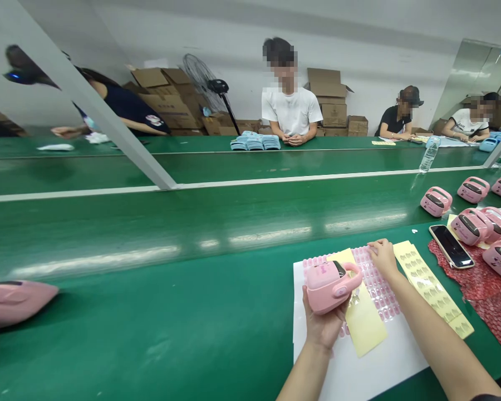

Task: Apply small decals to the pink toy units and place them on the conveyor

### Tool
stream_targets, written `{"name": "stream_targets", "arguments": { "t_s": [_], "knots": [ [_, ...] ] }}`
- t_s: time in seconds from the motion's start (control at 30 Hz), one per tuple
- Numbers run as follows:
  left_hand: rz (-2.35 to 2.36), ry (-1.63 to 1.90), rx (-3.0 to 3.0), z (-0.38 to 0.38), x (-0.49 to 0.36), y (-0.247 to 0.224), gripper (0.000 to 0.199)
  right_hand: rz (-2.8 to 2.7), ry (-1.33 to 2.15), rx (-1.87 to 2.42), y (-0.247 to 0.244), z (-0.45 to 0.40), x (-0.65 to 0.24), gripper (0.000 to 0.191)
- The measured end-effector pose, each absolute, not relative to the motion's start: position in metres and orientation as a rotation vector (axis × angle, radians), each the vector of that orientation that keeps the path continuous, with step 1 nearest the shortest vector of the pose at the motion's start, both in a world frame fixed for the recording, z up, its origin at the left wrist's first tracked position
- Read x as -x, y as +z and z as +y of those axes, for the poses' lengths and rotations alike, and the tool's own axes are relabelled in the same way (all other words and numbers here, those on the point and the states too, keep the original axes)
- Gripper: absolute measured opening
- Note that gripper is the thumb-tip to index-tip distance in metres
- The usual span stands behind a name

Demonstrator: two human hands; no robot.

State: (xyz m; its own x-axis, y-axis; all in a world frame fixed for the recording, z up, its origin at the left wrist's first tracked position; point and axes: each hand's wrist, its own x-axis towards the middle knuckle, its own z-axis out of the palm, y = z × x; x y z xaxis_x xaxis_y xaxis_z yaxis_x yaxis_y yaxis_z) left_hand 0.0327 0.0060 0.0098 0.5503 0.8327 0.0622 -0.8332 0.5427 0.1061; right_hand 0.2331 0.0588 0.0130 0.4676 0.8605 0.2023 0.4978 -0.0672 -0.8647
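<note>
My left hand [326, 328] grips a pink plastic device [328, 287] with a loop handle and a dark window, tilted above the paper. The fingers of my right hand [384, 257] are bent down at the top edge of a sheet of small pink stickers [378, 281]; whether a sticker is between the fingertips I cannot make out. Beneath the device lies a yellow backing sheet [365, 331], across the pink stickers. Both rest on large white paper [359, 373]. Right of my right hand lies a yellow strip of clear stickers [428, 284].
Several pink devices [436, 201] stand at the right, some by red bubble wrap [495, 301] and a phone [451, 246]. A bottle [430, 155] stands on the green belt [254, 211]. A pink object [16, 303] lies far left. A white post [108, 111] slants upward; co-workers sit opposite.
</note>
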Motion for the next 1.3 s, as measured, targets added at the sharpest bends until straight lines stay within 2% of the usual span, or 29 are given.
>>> {"name": "stream_targets", "arguments": {
  "t_s": [0.17,0.3,0.37,0.57,0.73,1.3],
  "knots": [
    [0.278,1.066,-0.354,0.01,-0.026,0.007,0.051,-1.093,0.561,1.612,0.011,0.058,-0.236,0.015],
    [0.563,1.162,-0.83,0.003,-0.029,0.021,0.091,-1.047,0.695,1.502,0.031,0.049,-0.228,0.022],
    [0.705,1.203,-1.091,-0.002,-0.031,0.027,0.1,-1.064,0.782,1.429,0.048,0.039,-0.22,0.025],
    [0.685,1.072,-1.554,-0.005,-0.034,0.023,0.085,-1.193,1.119,1.173,0.092,-0.002,-0.191,0.021],
    [0.668,1.112,-1.599,-0.004,-0.036,0.022,0.085,-1.179,1.028,1.317,0.09,-0.017,-0.179,0.022],
    [0.599,1.179,-1.566,-0.005,-0.038,0.029,0.079,-1.27,0.813,1.342,0.085,-0.026,-0.175,0.017]
  ]
}}
